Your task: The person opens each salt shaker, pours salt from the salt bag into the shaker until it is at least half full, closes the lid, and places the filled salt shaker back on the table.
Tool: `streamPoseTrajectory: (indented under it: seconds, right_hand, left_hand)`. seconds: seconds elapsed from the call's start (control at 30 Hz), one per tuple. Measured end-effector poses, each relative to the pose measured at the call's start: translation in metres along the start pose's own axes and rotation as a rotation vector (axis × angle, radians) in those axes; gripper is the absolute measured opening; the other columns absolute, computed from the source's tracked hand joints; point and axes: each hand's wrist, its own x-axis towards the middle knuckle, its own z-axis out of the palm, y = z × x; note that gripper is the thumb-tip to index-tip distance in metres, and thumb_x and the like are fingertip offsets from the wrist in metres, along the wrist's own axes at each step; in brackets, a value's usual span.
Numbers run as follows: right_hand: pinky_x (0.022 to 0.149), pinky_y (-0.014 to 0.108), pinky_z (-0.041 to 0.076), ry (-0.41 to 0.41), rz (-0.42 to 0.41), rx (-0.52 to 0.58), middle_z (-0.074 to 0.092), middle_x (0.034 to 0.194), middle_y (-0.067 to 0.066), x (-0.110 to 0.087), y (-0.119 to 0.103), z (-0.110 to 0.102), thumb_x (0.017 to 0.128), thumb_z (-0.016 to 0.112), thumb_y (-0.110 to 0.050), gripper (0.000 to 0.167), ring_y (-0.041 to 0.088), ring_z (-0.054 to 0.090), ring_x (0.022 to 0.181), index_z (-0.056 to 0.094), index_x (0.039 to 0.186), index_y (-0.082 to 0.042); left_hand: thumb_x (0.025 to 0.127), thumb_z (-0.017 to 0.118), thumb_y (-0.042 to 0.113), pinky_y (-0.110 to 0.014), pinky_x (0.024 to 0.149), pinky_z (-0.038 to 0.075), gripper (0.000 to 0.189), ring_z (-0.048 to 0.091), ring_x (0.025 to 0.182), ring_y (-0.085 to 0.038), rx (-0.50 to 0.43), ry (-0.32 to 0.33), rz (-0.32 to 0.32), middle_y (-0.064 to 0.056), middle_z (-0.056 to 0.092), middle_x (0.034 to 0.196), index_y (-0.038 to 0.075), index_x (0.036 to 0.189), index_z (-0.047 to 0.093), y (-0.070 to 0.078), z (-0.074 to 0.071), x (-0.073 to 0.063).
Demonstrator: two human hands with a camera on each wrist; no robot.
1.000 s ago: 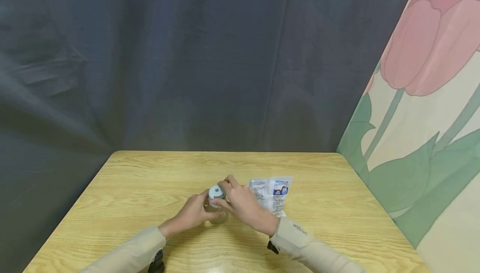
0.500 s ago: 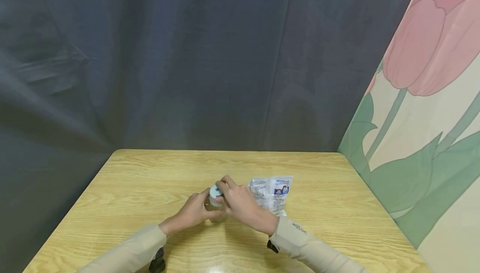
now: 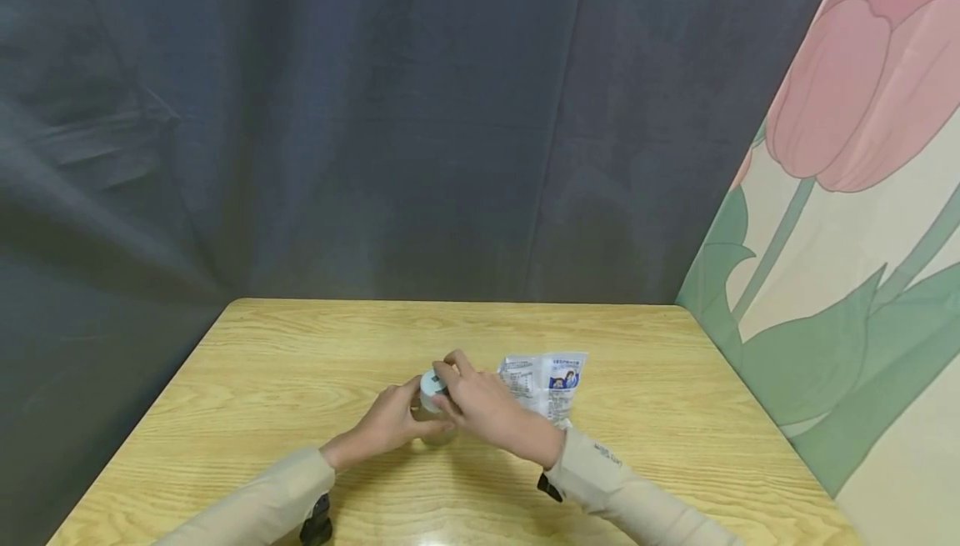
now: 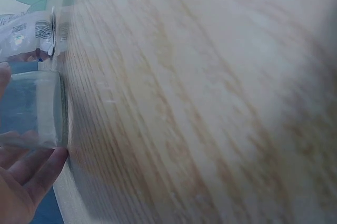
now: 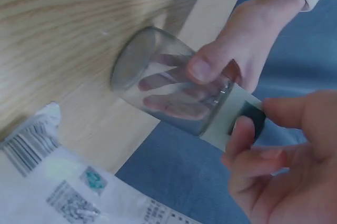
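A clear jar (image 5: 134, 66) with a pale blue-green lid (image 3: 431, 385) stands upright on the wooden table. My left hand (image 3: 386, 421) grips the jar's body from the left, its fingers showing through the clear wall in the right wrist view. Thumb and fingers of my right hand (image 3: 487, 408) pinch the lid from the right, at a dark patch (image 5: 254, 116) on it. The jar looks see-through, with no contents showing. In the left wrist view, the lower part of the jar (image 4: 23, 108) appears beside my left fingers.
A white printed bag (image 3: 558, 375) stands on the table (image 3: 315, 354) just right of the jar, partly behind my right hand. Beyond the table's far edge hangs a dark curtain (image 3: 420, 129). A tulip-painted wall (image 3: 840, 346) rises along the right.
My right fingers have shifted on the lid, covering more of its top than a second ago. The jar, left hand and bag have stayed nearly in place.
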Motion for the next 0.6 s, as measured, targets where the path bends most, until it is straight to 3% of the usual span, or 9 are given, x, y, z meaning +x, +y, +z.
streamPoseTrajectory:
  seconds: [0.1, 0.23, 0.33, 0.47, 0.6]
  right_hand:
    - [0.044, 0.011, 0.039, 0.028, -0.001, 0.006, 0.054, 0.111, 0.014, 0.0004, 0.0015, -0.0012, 0.096, 0.068, -0.032, 0.044, 0.005, 0.049, 0.056, 0.059, 0.123, 0.002]
    - [0.047, 0.011, 0.041, 0.06, 0.019, 0.018, 0.056, 0.104, 0.009, 0.0033, 0.0039, 0.0008, 0.092, 0.071, -0.038, 0.045, 0.005, 0.05, 0.06, 0.064, 0.116, -0.001]
    - [0.05, 0.012, 0.043, 0.076, 0.019, 0.011, 0.058, 0.105, 0.009, 0.0045, 0.0053, 0.0018, 0.09, 0.072, -0.038, 0.045, 0.006, 0.053, 0.061, 0.066, 0.115, -0.001]
    - [0.051, 0.013, 0.045, 0.087, -0.009, 0.011, 0.059, 0.107, 0.011, 0.0046, 0.0053, 0.0021, 0.09, 0.072, -0.035, 0.043, 0.009, 0.057, 0.063, 0.067, 0.114, 0.0]
    - [0.054, 0.013, 0.047, 0.085, -0.035, 0.029, 0.06, 0.11, 0.012, 0.0055, 0.0043, 0.0029, 0.091, 0.072, -0.029, 0.039, 0.011, 0.06, 0.067, 0.066, 0.116, 0.001]
  left_hand:
    - [0.088, 0.077, 0.035, -0.023, 0.078, 0.057, 0.066, 0.069, 0.097, -0.015, -0.008, -0.005, -0.01, -0.011, 0.067, 0.122, 0.0, 0.137, 0.05, 0.0003, 0.0004, 0.0004]
    - [0.087, 0.078, 0.037, -0.022, 0.065, 0.056, 0.068, 0.067, 0.077, -0.008, -0.013, -0.017, -0.039, -0.009, 0.069, 0.117, 0.001, 0.137, 0.05, -0.0005, 0.0006, 0.0015]
    - [0.086, 0.078, 0.036, -0.022, 0.062, 0.056, 0.069, 0.064, 0.072, -0.005, -0.023, -0.024, -0.044, -0.008, 0.069, 0.116, 0.002, 0.139, 0.049, -0.0012, 0.0009, 0.0021]
    - [0.087, 0.078, 0.036, -0.021, 0.068, 0.056, 0.069, 0.066, 0.083, -0.005, -0.027, -0.02, -0.032, -0.009, 0.068, 0.118, 0.003, 0.139, 0.049, -0.0019, 0.0004, 0.002]
    - [0.087, 0.078, 0.036, -0.021, 0.068, 0.056, 0.067, 0.067, 0.083, -0.006, -0.026, -0.017, -0.03, -0.008, 0.069, 0.118, 0.003, 0.138, 0.05, -0.0021, -0.0004, 0.001]
